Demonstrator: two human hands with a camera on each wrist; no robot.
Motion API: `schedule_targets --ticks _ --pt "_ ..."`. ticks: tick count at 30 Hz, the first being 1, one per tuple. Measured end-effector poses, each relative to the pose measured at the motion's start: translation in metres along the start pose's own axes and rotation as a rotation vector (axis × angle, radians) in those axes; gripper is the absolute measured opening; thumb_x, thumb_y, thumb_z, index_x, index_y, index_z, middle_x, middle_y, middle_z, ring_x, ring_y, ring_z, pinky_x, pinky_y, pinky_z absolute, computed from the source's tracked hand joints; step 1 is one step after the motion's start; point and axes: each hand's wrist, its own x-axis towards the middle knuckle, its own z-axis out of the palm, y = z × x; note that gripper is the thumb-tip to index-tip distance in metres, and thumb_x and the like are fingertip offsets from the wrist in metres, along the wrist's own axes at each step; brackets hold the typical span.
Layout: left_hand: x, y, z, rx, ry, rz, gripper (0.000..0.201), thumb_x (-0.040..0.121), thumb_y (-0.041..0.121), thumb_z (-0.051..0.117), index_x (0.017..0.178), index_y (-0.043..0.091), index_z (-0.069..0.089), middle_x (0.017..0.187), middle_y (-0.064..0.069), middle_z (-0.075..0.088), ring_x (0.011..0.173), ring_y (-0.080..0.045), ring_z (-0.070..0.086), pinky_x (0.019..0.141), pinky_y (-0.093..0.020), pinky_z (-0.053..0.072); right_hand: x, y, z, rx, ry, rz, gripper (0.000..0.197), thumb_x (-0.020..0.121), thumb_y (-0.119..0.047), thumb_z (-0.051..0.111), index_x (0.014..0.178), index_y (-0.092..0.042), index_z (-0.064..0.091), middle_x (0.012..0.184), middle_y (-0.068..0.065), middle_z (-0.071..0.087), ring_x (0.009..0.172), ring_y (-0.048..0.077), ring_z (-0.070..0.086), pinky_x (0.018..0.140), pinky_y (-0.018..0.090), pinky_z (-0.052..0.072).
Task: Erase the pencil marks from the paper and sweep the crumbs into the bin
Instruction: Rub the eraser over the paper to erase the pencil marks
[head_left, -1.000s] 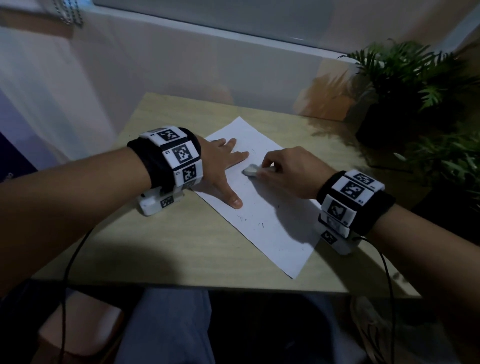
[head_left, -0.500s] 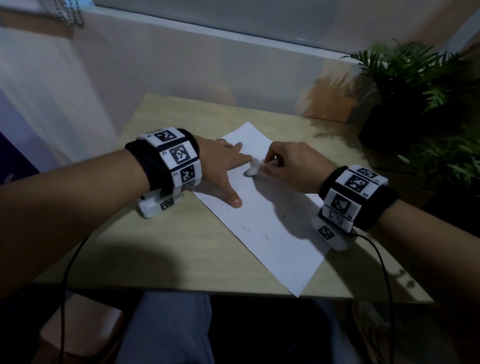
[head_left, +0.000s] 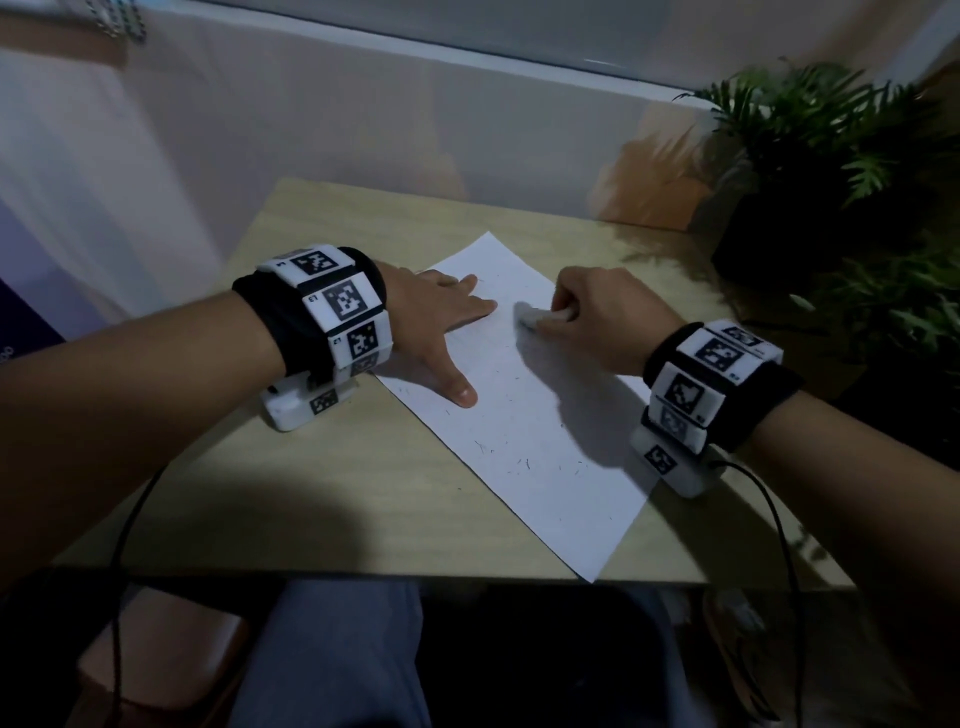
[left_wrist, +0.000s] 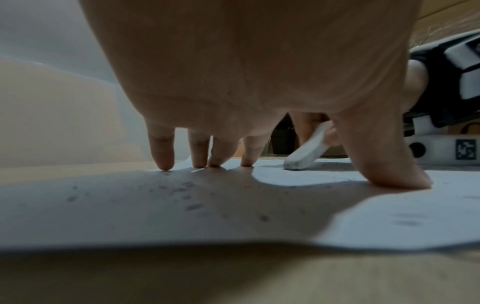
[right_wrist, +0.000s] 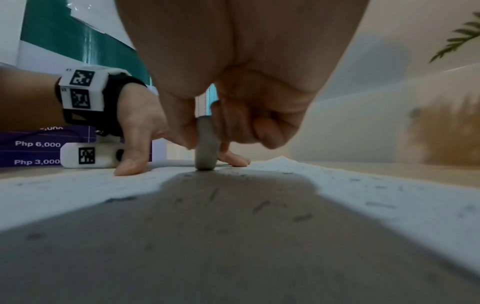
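Your left hand (head_left: 441, 317) lies flat, fingers straight, pressing the paper (head_left: 524, 426) on the table (head_left: 322, 483). Your right hand (head_left: 608, 317) pinches the eraser (head_left: 530, 315), tip touching paper. Rub softly; keep pressing.

Your arms are bare. Each wrist wears a black band (head_left: 270, 317) ringed with white blocks (head_left: 343, 301) bearing black square codes. A white camera box (head_left: 296, 405) hangs beneath, black cable (head_left: 124, 525) trailing toward six o'clock.
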Motion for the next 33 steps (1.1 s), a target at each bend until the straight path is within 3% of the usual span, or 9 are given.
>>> schedule_targets --ticks 4,9,14,17,20,24,26,30,33 --pt "0.000 0.001 -0.003 -0.002 -0.015 -0.005 0.129 0.065 0.093 0.057 0.160 0.036 -0.008 0.169 0.006 -0.017 0.156 -0.016 -0.010 0.126 -0.049 0.007 -0.008 -0.014 0.002 0.091 -0.154 -0.121 0.036 0.083 -0.056 0.065 0.088 -0.021 0.062 0.082 -0.007 0.063 0.075 0.016 0.056 0.062 0.029 0.042" --pt "-0.004 0.003 -0.003 -0.014 -0.017 -0.007 0.129 0.064 0.091 0.058 0.161 0.036 -0.007 0.168 0.006 -0.018 0.156 -0.016 -0.010 0.126 -0.049 0.005 0.003 0.003 0.000 -0.039 0.025 0.052 0.037 0.086 -0.058 0.062 0.079 -0.023 0.055 0.083 0.000 0.062 0.079 0.024 0.057 0.062 0.034 0.039" --pt "-0.003 0.002 -0.006 -0.032 -0.039 -0.009 0.129 0.065 0.090 0.060 0.161 0.037 -0.008 0.168 0.007 -0.019 0.156 -0.016 -0.012 0.126 -0.050 0.004 -0.008 -0.007 0.001 0.075 -0.118 -0.086 0.040 0.083 -0.058 0.065 0.087 -0.018 0.062 0.083 -0.003 0.063 0.077 0.018 0.057 0.065 0.035 0.045" --pt "-0.004 0.003 -0.004 -0.042 -0.020 -0.009 0.129 0.065 0.090 0.061 0.161 0.037 -0.007 0.168 0.008 -0.018 0.156 -0.015 -0.012 0.126 -0.047 0.004 -0.003 0.002 -0.003 0.036 -0.093 0.006 0.045 0.081 -0.065 0.065 0.085 -0.020 0.062 0.081 -0.005 0.061 0.075 0.017 0.056 0.062 0.032 0.043" --pt "-0.002 -0.001 0.000 -0.051 -0.003 -0.003 0.132 0.060 0.095 0.058 0.160 0.038 -0.006 0.168 0.010 -0.018 0.155 -0.012 -0.011 0.126 -0.048 0.005 0.000 0.007 -0.002 -0.069 0.016 0.096 0.041 0.085 -0.062 0.058 0.078 -0.022 0.056 0.079 -0.001 0.061 0.076 0.024 0.057 0.063 0.036 0.045" --pt "-0.001 -0.001 -0.001 -0.052 -0.008 0.000 0.133 0.059 0.094 0.059 0.161 0.038 -0.006 0.168 0.010 -0.017 0.155 -0.011 -0.011 0.126 -0.047 0.004 -0.012 -0.003 0.002 0.037 -0.071 -0.090 0.039 0.084 -0.060 0.059 0.082 -0.021 0.058 0.078 -0.003 0.061 0.073 0.021 0.056 0.062 0.036 0.043" --pt "-0.002 0.000 -0.001 -0.053 -0.004 -0.001 0.131 0.062 0.092 0.060 0.161 0.037 -0.005 0.168 0.010 -0.017 0.155 -0.011 -0.011 0.126 -0.046 0.004 -0.013 -0.003 -0.001 0.070 -0.131 -0.094 0.042 0.081 -0.064 0.061 0.085 -0.022 0.060 0.080 -0.005 0.062 0.074 0.016 0.057 0.063 0.035 0.044" --pt "-0.001 -0.001 0.000 -0.053 -0.003 -0.001 0.130 0.062 0.093 0.059 0.160 0.039 -0.007 0.168 0.011 -0.018 0.155 -0.011 -0.012 0.126 -0.046 0.003 -0.003 0.009 0.000 -0.069 0.021 0.060 0.042 0.085 -0.063 0.057 0.079 -0.022 0.056 0.078 -0.001 0.061 0.073 0.023 0.056 0.062 0.035 0.044" --pt "0.000 -0.002 0.000 -0.050 -0.006 0.006 0.132 0.060 0.095 0.057 0.160 0.039 -0.007 0.168 0.010 -0.019 0.155 -0.013 -0.012 0.126 -0.048 0.004 -0.005 0.006 0.005 -0.073 0.026 0.018 0.039 0.086 -0.059 0.054 0.077 -0.021 0.052 0.074 -0.001 0.059 0.071 0.024 0.055 0.058 0.034 0.040"
